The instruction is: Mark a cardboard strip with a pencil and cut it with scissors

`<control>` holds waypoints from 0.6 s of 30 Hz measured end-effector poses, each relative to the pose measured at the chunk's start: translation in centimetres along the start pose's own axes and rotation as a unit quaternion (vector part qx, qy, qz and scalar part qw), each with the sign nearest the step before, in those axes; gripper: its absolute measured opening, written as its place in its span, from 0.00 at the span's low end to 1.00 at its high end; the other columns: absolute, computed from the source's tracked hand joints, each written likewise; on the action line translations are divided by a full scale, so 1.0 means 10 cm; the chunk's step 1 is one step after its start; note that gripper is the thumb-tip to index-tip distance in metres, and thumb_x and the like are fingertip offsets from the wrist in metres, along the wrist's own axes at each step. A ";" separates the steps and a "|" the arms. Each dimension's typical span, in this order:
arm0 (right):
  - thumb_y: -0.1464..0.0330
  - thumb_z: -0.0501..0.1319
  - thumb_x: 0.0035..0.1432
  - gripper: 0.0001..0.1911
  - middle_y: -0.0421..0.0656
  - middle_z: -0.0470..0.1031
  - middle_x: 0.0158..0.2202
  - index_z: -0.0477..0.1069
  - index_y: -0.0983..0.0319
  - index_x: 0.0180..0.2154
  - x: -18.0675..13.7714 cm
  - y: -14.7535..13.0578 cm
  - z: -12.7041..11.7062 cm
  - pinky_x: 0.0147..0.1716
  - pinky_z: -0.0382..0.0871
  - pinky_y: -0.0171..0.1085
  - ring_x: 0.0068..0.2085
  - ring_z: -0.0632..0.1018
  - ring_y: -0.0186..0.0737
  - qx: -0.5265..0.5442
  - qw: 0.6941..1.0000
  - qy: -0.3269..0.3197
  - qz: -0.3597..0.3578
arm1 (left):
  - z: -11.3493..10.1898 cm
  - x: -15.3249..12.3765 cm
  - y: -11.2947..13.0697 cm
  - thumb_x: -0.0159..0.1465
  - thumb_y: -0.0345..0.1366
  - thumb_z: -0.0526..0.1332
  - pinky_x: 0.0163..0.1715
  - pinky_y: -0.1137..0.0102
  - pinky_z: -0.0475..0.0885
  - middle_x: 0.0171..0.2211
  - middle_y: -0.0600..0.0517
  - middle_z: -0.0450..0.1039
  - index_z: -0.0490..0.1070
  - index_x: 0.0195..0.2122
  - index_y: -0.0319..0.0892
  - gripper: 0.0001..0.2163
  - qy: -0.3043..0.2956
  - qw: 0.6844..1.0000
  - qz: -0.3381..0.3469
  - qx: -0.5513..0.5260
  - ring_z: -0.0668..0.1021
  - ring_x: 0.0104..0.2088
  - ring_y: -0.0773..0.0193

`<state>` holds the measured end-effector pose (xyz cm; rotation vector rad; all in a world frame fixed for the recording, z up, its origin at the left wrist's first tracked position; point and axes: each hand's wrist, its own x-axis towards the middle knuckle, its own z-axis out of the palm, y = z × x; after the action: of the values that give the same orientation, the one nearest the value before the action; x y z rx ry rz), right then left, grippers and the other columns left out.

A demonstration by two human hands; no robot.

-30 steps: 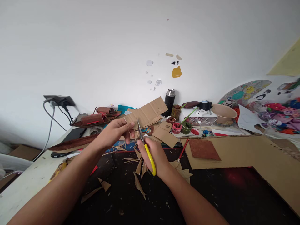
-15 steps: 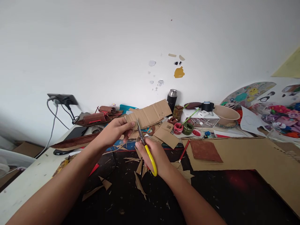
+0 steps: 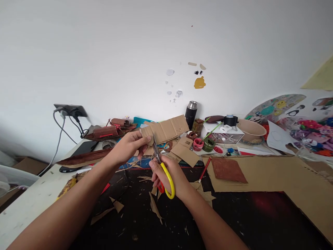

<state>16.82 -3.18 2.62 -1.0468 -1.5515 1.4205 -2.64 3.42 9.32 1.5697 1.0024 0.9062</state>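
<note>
Scissors point(image 3: 164, 169) sit in right hand point(image 3: 178, 173), fingers wrapped around handles. Blades meet lower edge of cardboard strip point(image 3: 169, 129), near left thumb. Left hand point(image 3: 131, 144) pinches strip's 8 o'clock end, raised above worktop point(image 3: 28, 205). For clean cut, we should hold strip taut, feed cardboard toward blade root and set thumb outside blade path. Clock centred on strip: scraps point(image 3: 155, 208) at 6 o'clock on dark covering point(image 3: 135, 225); red pot point(image 3: 198, 145) at 4; flask point(image 3: 190, 117) at 2; pale wall point(image 3: 125, 52) at 12.
</note>
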 end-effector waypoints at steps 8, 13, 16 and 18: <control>0.42 0.69 0.62 0.29 0.42 0.81 0.34 0.73 0.59 0.47 0.03 0.06 0.02 0.35 0.83 0.39 0.31 0.86 0.43 0.068 0.997 -0.015 -0.015 | 0.01 -0.01 0.04 0.67 0.46 0.67 0.18 0.73 0.61 0.18 0.57 0.70 0.67 0.26 0.42 0.17 0.001 1.000 0.010 -0.001 0.71 0.15 0.70; 0.43 0.70 0.62 0.27 0.43 0.81 0.36 0.74 0.59 0.46 0.03 0.04 0.00 0.36 0.82 0.37 0.33 0.86 0.42 0.059 0.998 -0.012 -0.023 | 0.01 0.00 0.06 0.67 0.48 0.66 0.17 0.73 0.61 0.18 0.57 0.70 0.67 0.26 0.42 0.18 -0.008 1.000 0.016 0.002 0.71 0.14 0.70; 0.43 0.64 0.67 0.25 0.40 0.77 0.29 0.74 0.59 0.44 0.01 0.02 0.00 0.22 0.73 0.32 0.22 0.80 0.37 -0.027 0.999 0.014 -0.027 | 0.01 0.01 0.04 0.66 0.48 0.67 0.18 0.73 0.63 0.18 0.57 0.71 0.68 0.28 0.42 0.17 -0.016 1.000 0.015 0.007 0.72 0.15 0.69; 0.44 0.61 0.70 0.24 0.39 0.76 0.26 0.73 0.59 0.43 -0.01 0.01 -0.01 0.19 0.68 0.31 0.19 0.77 0.35 -0.067 0.997 0.022 -0.032 | 0.00 0.01 0.03 0.65 0.48 0.68 0.18 0.73 0.64 0.18 0.57 0.71 0.68 0.28 0.42 0.17 -0.019 1.000 0.015 0.012 0.73 0.15 0.69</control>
<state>16.93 -3.24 2.54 -1.0903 -1.6511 1.2560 -2.52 3.48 9.60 1.6212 0.9688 0.8854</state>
